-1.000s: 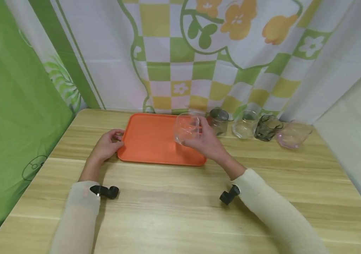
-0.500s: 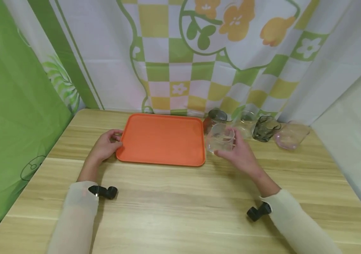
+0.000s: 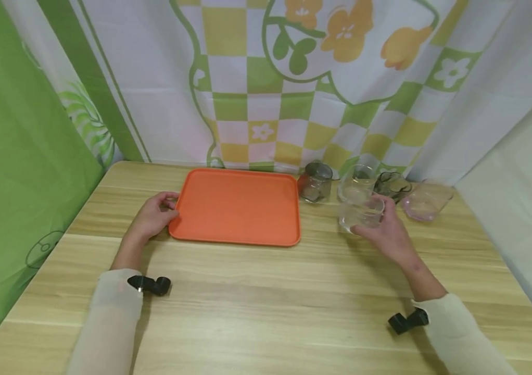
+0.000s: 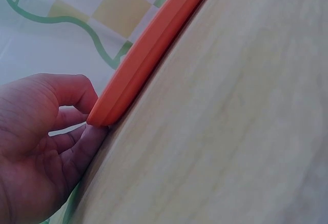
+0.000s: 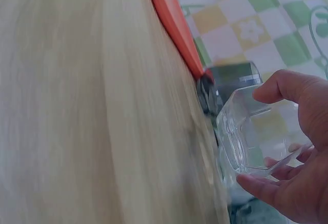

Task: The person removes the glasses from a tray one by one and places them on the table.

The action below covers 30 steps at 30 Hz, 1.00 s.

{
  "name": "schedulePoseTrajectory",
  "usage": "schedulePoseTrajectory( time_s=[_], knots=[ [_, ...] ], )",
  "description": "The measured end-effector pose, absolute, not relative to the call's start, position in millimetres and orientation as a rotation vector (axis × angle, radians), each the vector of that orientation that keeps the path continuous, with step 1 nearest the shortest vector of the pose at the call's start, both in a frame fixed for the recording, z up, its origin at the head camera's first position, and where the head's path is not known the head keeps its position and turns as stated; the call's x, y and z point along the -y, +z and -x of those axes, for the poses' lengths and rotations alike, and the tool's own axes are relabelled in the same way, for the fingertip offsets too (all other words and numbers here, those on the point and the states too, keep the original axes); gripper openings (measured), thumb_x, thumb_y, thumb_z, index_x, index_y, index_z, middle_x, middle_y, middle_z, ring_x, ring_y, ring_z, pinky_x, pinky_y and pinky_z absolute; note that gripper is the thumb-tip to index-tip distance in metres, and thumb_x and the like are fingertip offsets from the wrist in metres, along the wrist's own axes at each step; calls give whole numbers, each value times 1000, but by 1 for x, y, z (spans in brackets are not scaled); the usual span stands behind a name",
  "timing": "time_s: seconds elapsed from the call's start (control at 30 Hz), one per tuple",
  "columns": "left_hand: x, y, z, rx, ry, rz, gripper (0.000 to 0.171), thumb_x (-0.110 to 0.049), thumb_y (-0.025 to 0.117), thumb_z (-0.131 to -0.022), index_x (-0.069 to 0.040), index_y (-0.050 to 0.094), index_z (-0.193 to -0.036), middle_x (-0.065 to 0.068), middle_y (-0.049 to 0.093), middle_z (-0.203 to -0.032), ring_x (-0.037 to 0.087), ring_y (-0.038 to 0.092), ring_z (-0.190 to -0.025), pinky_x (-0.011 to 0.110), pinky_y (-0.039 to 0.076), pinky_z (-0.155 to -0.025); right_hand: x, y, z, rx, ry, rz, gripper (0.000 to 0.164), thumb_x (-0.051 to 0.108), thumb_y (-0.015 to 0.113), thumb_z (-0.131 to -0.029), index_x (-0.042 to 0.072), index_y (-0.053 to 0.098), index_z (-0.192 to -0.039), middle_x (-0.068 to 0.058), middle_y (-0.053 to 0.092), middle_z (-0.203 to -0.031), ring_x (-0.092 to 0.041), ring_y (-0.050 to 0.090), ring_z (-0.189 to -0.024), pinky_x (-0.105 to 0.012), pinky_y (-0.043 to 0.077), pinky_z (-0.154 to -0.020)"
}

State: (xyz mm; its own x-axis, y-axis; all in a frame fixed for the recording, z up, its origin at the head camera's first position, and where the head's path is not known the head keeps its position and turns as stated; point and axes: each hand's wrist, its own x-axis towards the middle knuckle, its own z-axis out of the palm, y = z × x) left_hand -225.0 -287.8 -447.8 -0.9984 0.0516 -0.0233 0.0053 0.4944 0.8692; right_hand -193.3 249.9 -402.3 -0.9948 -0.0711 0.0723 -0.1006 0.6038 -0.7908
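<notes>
My right hand holds a clear drinking glass, thumb on one side and fingers round the other. In the head view this glass overlaps the lower part of another clear glass behind it. At the left end of an orange tray, my left hand grips the rim between thumb and fingers. The left wrist view has that hand at the corner of the tray, which lies on the wooden table.
Just right of the tray stands a grey glass. Farther right along the back are a dark wavy glass, partly hidden by the right hand, and a pinkish glass. A patterned curtain hangs behind the table.
My right hand has carried the clear glass rightward from over the tray, past the grey glass, to in front of the other clear glass. The left hand stays at the tray's rim.
</notes>
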Motion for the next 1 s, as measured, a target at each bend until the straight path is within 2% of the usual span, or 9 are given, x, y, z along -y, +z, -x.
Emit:
schedulePoseTrajectory(
  time_s=[0.13, 0.3, 0.4, 0.53, 0.6, 0.73, 1.0],
  knots=[
    [289, -449, 225, -2682, 1544, -45, 51, 3, 60, -94, 9, 49, -143, 22, 55, -111, 23, 56, -92, 20, 48, -71, -264, -406, 195, 2794, 1382, -101, 91, 20, 81, -88, -3, 21, -152, -28, 44, -147, -41, 60, -108, -23, 48, -76],
    [290, -449, 224, -2683, 1542, -45, 51, 3, 60, -93, 9, 49, -143, 23, 55, -112, 25, 57, -95, 20, 48, -72, -277, -407, 196, 2817, 1344, -47, 88, 22, 79, -89, 1, 21, -152, -29, 50, -142, -38, 61, -102, -35, 47, -79],
    [290, -449, 224, -2681, 1543, -50, 51, 2, 60, -94, 9, 48, -143, 23, 55, -112, 26, 57, -96, 20, 47, -72, -283, -407, 197, 2825, 1337, -17, 89, 22, 79, -89, 1, 20, -152, -30, 49, -142, -40, 59, -106, -37, 45, -81],
    [290, -449, 225, -2678, 1543, -57, 51, 2, 60, -94, 9, 48, -143, 23, 55, -113, 25, 57, -96, 20, 47, -72, -289, -409, 199, 2816, 1340, -12, 92, 19, 79, -89, -3, 18, -153, -30, 42, -149, -45, 54, -117, -41, 45, -87],
    [290, -449, 225, -2675, 1545, -51, 51, 3, 60, -93, 9, 49, -143, 23, 55, -112, 25, 56, -96, 20, 47, -72, -290, -409, 199, 2807, 1344, -15, 93, 18, 79, -88, -4, 17, -153, -32, 41, -149, -49, 50, -122, -49, 45, -93],
    [290, -449, 225, -2673, 1545, -45, 52, 3, 60, -93, 9, 49, -143, 22, 55, -112, 25, 56, -95, 20, 47, -72, -292, -410, 201, 2799, 1347, -19, 93, 17, 79, -88, -5, 17, -154, -35, 40, -149, -55, 43, -128, -65, 36, -102],
    [289, -446, 224, -2667, 1544, -51, 52, 1, 61, -94, 8, 48, -145, 23, 54, -114, 26, 56, -96, 20, 47, -72, -294, -412, 203, 2794, 1380, -15, 92, 15, 80, -88, -5, 17, -153, -36, 38, -149, -56, 43, -129, -67, 36, -103]
  ],
)
